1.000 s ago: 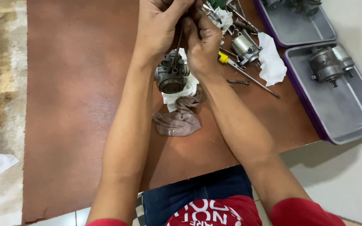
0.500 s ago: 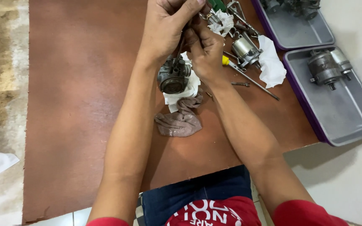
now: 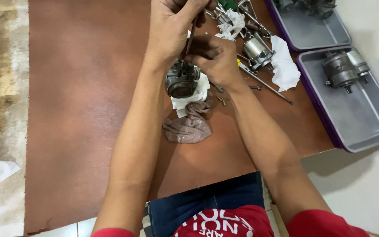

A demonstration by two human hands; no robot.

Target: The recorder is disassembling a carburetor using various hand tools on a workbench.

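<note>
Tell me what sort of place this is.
Probably a small repair bench set up on a floor, likely for engine parts. A carburettor-like metal part sits on white paper under the left hand and right hand; loose tools and grey trays holding small motors lie on a brown mat.

Carburetor [image 3: 182,80] sits on a paper towel [image 3: 189,94], mat [image 3: 80,109] centre. Rag [image 3: 188,127] at its 6 o'clock. Two trays [image 3: 356,118] at 3 o'clock, one holding a motor [image 3: 344,69].
</note>
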